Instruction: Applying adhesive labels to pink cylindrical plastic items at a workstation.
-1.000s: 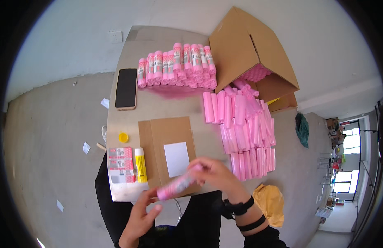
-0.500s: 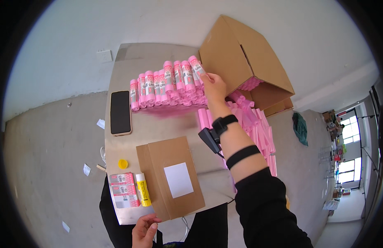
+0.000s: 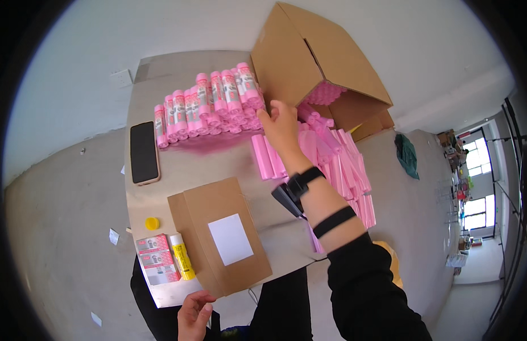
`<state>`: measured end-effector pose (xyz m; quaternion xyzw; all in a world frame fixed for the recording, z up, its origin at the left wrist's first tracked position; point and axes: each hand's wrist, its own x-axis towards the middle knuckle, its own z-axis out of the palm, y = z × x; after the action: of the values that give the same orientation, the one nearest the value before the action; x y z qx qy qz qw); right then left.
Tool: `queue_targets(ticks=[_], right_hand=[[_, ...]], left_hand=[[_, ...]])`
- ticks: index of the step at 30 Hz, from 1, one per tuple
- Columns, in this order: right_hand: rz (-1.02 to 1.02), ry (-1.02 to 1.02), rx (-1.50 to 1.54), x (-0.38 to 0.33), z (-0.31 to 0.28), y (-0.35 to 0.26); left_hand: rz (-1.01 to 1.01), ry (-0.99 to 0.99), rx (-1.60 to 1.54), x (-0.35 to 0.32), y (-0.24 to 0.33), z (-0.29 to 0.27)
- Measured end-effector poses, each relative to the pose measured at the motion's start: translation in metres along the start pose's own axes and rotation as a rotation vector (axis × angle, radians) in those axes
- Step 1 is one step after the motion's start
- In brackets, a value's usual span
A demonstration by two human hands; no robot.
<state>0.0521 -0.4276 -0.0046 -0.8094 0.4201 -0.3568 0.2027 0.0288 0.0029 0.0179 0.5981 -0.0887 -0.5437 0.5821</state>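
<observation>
On the left part of the table (image 3: 218, 159) we see a black phone (image 3: 144, 152) lying flat, and nearer to us a small yellow cap (image 3: 152, 223), a pink and white small box (image 3: 157, 260) and a yellow glue stick (image 3: 182, 257) just beside it. Our left hand (image 3: 194, 315) is low at the near edge of the table, close to the corner of the flat brown carton with a white label (image 3: 220, 243); the fingers are loosely curled, it holds nothing, and we cannot tell if it touches the carton. Further back there is a row of labelled pink rolls (image 3: 209, 105), stacked side by side, with a pink reflection on the table in front of them. Our right hand (image 3: 281, 126) reaches over the table to the right end of this row; the fingers are stretched and partly open, the fingertips are touching or nearly touching the last roll, and we cannot tell if it grips anything. On the wrist there is a black watch, with a black band further up the forearm. Under and to the right of this arm lies a pile of plain pink rolls (image 3: 343, 165), many of them, spread toward the right edge. Behind the pile stands a big open cardboard box (image 3: 314, 62), tipped on its side, with more pink rolls visible inside it. On the floor at the far right lies a green cloth (image 3: 407, 154).
</observation>
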Motion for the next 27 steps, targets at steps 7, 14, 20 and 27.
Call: queue_targets(ticks=[7,14,20,27], right_hand=[[-0.292,0.310,-0.515,-0.026,-0.115,0.062],[0.234,-0.262,-0.785,-0.006,-0.140,0.106],[0.492,-0.084,-0.141,-0.015,-0.199,0.148],[0.592,-0.205,1.001,-0.136,-0.237,0.019]], left_hand=[[-0.063,0.047,0.071,0.001,-0.007,0.016],[-0.038,-0.005,0.076,-0.001,-0.006,0.034],[-0.010,-0.055,0.096,-0.005,0.000,0.051],[0.147,-0.220,0.129,0.002,0.015,0.075]])
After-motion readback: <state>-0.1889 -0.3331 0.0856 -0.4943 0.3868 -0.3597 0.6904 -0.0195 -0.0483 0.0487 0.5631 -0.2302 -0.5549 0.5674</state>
